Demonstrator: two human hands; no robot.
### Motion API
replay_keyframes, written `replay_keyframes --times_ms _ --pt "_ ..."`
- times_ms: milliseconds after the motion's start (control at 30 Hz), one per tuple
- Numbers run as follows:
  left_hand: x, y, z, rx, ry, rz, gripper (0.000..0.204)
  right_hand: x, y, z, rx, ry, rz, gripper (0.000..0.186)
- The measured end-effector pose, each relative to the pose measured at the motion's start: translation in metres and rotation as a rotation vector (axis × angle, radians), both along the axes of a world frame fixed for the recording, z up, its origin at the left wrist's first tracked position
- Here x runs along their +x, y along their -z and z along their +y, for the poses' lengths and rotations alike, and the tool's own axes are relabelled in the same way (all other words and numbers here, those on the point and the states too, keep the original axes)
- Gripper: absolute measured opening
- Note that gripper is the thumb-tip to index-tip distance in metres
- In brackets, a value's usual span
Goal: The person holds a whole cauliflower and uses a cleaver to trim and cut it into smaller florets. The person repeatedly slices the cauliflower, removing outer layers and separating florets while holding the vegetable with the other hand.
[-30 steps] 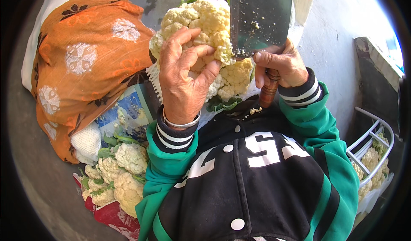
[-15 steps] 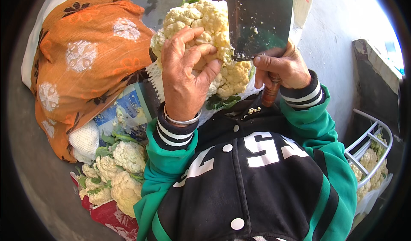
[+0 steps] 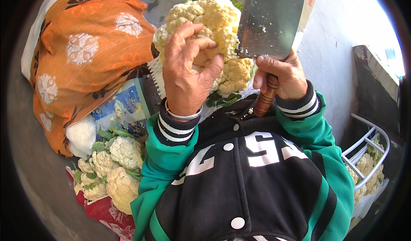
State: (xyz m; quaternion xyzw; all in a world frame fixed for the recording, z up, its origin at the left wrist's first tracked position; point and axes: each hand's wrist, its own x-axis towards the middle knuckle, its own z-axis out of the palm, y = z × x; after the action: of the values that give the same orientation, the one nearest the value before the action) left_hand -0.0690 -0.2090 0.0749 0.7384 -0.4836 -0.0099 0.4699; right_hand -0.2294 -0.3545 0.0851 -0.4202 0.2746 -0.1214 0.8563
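A large pale cauliflower (image 3: 214, 16) sits in front of me at the top. My left hand (image 3: 186, 74) grips its near left side, fingers curved over the curds. In my right hand (image 3: 282, 72) is a cleaver (image 3: 269, 23), held where the turned wooden handle meets the wide blade. The blade stands up along the cauliflower's right side, bits of curd stuck to it; whether its edge touches cannot be told. Below the blade's lower corner a yellower cauliflower section (image 3: 235, 76) shows, with a dark green leaf (image 3: 223, 100) under it.
Several cauliflowers (image 3: 124, 187) lie at the left on a red cloth (image 3: 109, 215). Behind them are a blue printed sheet (image 3: 124, 108) and an orange patterned cloth (image 3: 92, 40). At the right, more cauliflower lies beside a pale metal frame (image 3: 368, 155). A low ledge (image 3: 379, 70) stands farther back.
The cleaver has shifted right and tilted, its handle end swinging toward me and left. The cauliflower has shifted slightly right in view. My left hand keeps nearly the same hold.
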Motion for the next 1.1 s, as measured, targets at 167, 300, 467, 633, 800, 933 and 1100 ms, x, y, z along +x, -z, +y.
replay_keyframes --times_ms 167,300,467,633,800,933,1100 --pt "0.000 0.002 0.000 0.011 -0.008 -0.034 0.019 -0.002 0.001 -0.002 -0.088 -0.051 0.040 0.008" --pt "0.002 0.002 -0.002 -0.005 0.010 -0.087 0.020 -0.004 0.003 -0.006 -0.172 -0.094 0.094 0.009" --pt "-0.002 0.001 -0.001 0.032 0.001 -0.078 0.020 -0.004 0.003 -0.002 -0.150 -0.076 0.076 0.009" --pt "-0.003 0.002 -0.001 0.011 -0.001 -0.079 0.020 -0.003 0.005 0.007 -0.155 0.031 0.078 0.016" --pt "-0.003 0.005 -0.001 -0.026 -0.022 -0.090 0.019 -0.005 0.008 0.006 -0.165 0.033 0.066 0.016" --pt "-0.005 0.005 -0.001 -0.027 -0.021 -0.073 0.020 -0.006 0.010 0.005 -0.155 0.029 0.064 0.016" --pt "-0.005 0.006 -0.002 -0.038 -0.022 -0.077 0.020 -0.007 0.009 0.003 -0.194 -0.012 0.084 0.016"
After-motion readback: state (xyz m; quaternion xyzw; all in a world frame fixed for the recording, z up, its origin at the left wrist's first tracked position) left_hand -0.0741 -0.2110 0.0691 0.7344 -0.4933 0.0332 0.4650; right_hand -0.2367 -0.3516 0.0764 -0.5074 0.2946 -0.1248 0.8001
